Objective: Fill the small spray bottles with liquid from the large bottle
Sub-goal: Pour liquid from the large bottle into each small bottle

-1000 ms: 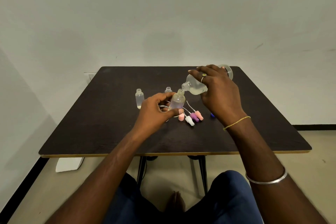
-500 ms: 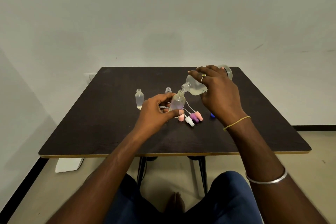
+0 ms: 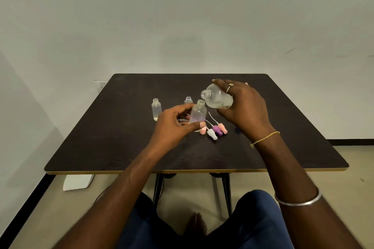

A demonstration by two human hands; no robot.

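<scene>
The dark table (image 3: 121,147) has bare room along its front edge at 6 o'clock and by its left and right edges. A pale wall (image 3: 182,16) stands behind, and a tan floor (image 3: 60,208) lies below.

The left hand (image 3: 172,127) holds a small bottle (image 3: 198,114) upright, thumb and fingers pinched round it. It is clear, open on top, and a bit purple low down. At its 1 o'clock the right hand (image 3: 244,109) wraps round the large bottle (image 3: 217,98), tipped, its open mouth near the small one's. A second small bottle (image 3: 156,109) stands at 9 o'clock and a third small bottle (image 3: 188,99) at 11 o'clock. Coloured spray caps (image 3: 215,130) lie at 5 o'clock.
</scene>
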